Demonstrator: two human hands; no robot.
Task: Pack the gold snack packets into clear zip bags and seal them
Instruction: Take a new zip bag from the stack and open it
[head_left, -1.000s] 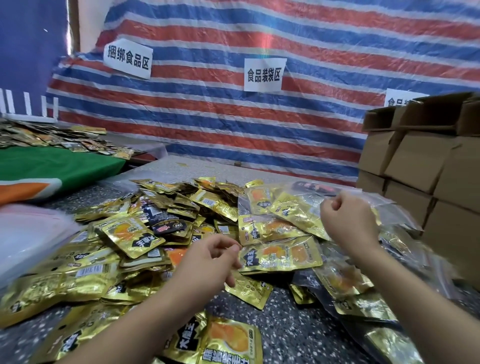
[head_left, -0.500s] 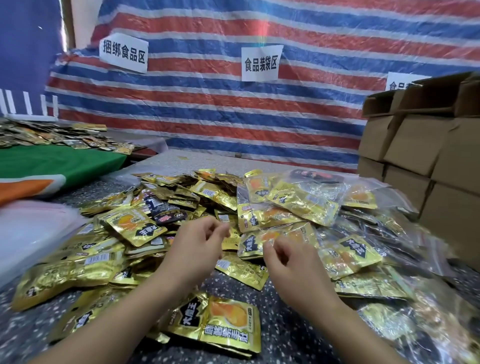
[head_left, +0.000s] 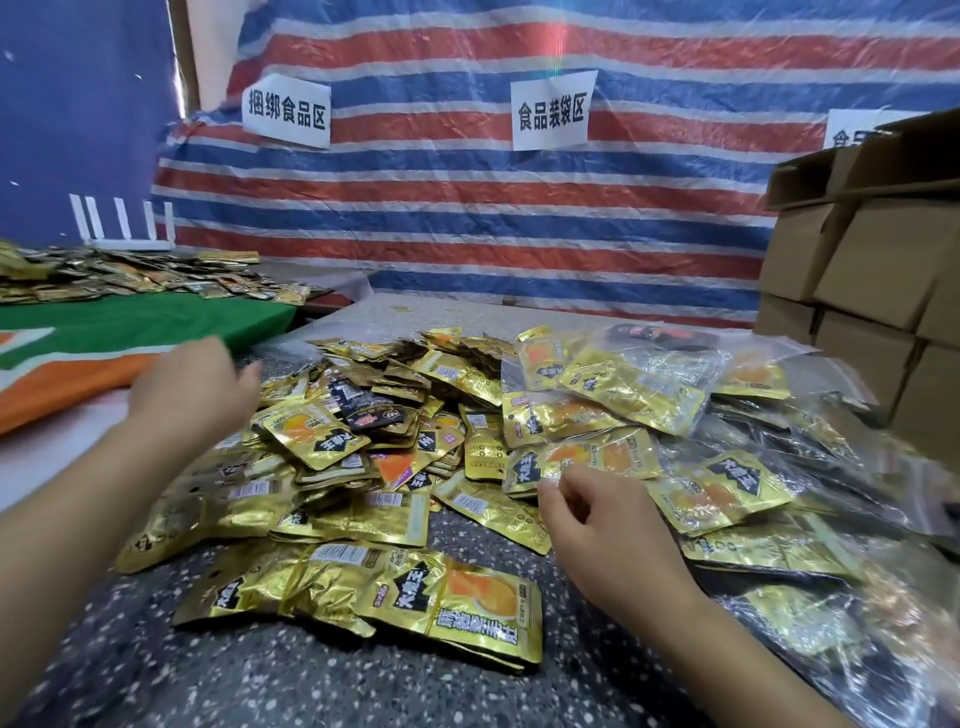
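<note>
Head view | step: between bags, judged | left hand (head_left: 189, 387) spread, empty, reaching left | right hand (head_left: 597, 525) loosely curled, empty, beside filled zip bags (head_left: 623, 384) | gold packets (head_left: 363, 447) heaped on counter (head_left: 311, 680) | next: fetch an empty bag

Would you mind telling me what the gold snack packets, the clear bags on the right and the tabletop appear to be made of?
Gold snack packets: apparently metallised foil film, glossy, creased, with bright glints.
Clear zip bags: thin transparent plastic, wrinkled and shiny; the packets show through.
Dark speckled tabletop: looks like terrazzo or speckled stone, though a laminate is possible.
</note>
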